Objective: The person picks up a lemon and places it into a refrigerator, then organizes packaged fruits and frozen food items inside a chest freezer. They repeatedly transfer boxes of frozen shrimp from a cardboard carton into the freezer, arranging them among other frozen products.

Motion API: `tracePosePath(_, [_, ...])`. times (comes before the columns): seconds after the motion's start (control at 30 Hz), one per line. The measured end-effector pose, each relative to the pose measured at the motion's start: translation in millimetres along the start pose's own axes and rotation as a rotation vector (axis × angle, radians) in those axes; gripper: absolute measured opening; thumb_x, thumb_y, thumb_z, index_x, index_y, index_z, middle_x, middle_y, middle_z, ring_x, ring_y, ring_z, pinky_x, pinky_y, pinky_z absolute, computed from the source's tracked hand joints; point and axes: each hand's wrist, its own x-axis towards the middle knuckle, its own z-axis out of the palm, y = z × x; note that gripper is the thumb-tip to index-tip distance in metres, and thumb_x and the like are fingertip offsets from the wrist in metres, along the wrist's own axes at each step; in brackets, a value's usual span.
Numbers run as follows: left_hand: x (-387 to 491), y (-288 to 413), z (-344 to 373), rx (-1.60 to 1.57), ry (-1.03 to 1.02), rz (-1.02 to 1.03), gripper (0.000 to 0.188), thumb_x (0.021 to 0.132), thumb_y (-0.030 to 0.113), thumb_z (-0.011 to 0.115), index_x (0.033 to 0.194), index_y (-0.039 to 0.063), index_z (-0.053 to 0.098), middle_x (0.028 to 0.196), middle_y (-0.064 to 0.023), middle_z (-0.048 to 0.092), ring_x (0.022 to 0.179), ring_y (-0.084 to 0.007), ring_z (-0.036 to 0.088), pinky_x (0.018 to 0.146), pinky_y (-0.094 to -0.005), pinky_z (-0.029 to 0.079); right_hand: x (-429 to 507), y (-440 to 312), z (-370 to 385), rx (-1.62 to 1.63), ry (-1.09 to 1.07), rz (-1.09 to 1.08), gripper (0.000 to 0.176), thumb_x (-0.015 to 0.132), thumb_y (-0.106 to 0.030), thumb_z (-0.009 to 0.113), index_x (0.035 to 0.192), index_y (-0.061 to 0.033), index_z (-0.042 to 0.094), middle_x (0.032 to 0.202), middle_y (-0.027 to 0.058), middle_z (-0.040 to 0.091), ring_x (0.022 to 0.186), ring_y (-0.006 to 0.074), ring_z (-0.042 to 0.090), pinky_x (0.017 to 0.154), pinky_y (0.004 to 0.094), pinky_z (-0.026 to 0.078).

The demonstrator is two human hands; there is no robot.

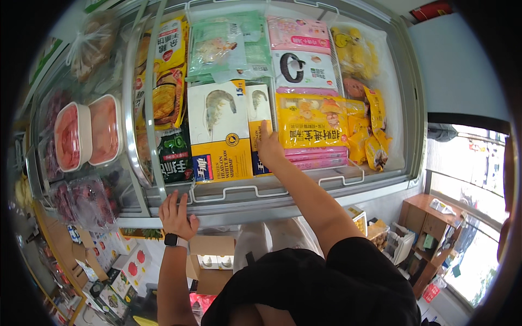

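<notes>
My right hand [270, 150] reaches into a chest freezer, its fingers on the narrow frozen shrimp box [258, 102]. It does not wrap around the box. A larger white and yellow shrimp box [219, 126] lies flat just left of it. On the right, a yellow bag of frozen dumplings [312, 120] rests on a stack of pink packets [318, 158]. My left hand [178, 215], with a watch at the wrist, rests on the freezer's front rim [236, 218], fingers spread and holding nothing.
White wire basket handles [228, 193] rise along the freezer's front. A sliding glass lid frame [140, 122] carries meat trays [73, 136] and clear fruit boxes [87, 201] at left. An opened carton [212, 244] with shrimp boxes stands on the floor below. A wooden shelf unit [432, 220] stands at right.
</notes>
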Motion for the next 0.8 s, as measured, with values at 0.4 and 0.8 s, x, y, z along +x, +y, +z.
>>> tracePosePath(0.4, [-2, 2, -8, -0.095, 0.077, -0.076, 0.056, 0.066, 0.029, 0.053, 0.118, 0.008, 0.055, 0.126, -0.0165, 0.049, 0.115, -0.0347, 0.045, 0.095, -0.0484, 0.035, -44, -37, -19, -0.541, 0.074, -0.483, 0.071, 0.089, -0.048, 0.048, 0.146, -0.0177, 0.020, 0.150, 0.0147, 0.019, 0.137, 0.0292, 0.023, 0.107, 0.0557, 0.019])
tracePosePath(0.8, [-117, 73, 80, -0.313, 0.594, -0.517, 0.062, 0.081, 0.029, 0.060, 0.136, 0.014, 0.036, 0.145, -0.0183, 0.028, 0.134, -0.0325, 0.027, 0.111, -0.0489, 0.019, -116, -81, -42, -0.173, 0.336, -0.740, 0.040, 0.094, -0.027, 0.050, 0.122, 0.0024, 0.051, 0.119, 0.0212, 0.056, 0.105, 0.0330, 0.056, 0.090, 0.0359, 0.045])
